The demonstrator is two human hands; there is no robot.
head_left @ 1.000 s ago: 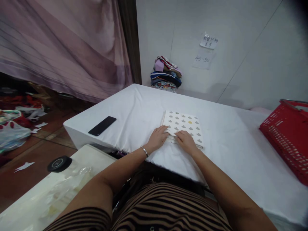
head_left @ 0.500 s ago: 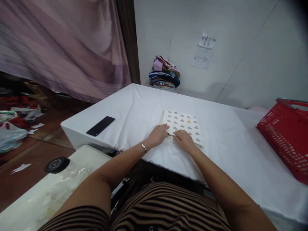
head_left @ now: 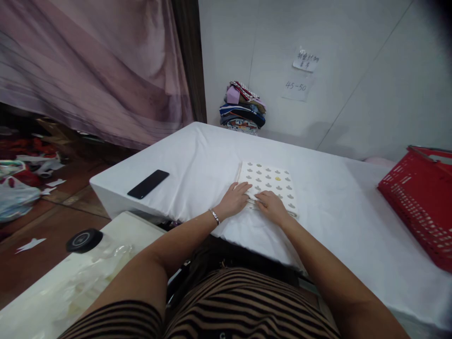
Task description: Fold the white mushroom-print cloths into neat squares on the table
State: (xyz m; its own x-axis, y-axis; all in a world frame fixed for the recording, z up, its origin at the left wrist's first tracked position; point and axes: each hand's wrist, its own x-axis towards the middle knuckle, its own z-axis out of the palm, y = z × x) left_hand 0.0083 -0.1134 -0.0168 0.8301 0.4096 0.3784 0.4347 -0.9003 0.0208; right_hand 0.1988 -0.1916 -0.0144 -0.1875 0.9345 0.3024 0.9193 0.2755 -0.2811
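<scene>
A folded white cloth with rows of grey prints and 1 yellow print point(head_left: 268, 182) lay flat near the front edge of the white-covered surface point(head_left: 215, 162), directly before the person in the brown-and-black striped top. Compared with 0.5 s earlier, the change was slight: the left hand point(head_left: 233, 200) reached a little farther over the cloth's near edge, its fingers extended across the top layer. Its thumb was hidden, so I could not tell whether it gripped. The right hand point(head_left: 272, 207) had hardly shifted, its curled fingers apparently pinching the same edge just beside the left.

The cloth itself had stayed in place with its outline nearly unchanged, which suggested a small adjustment of the near edge, with the 2 hands working close together, rather than a new fold.

Nothing else had been moved: the flat black rectangular phone point(head_left: 148, 184) lay toward the surface's left end, and the red perforated plastic basket point(head_left: 399, 186) stood at the right, both well apart from the cloth.
</scene>
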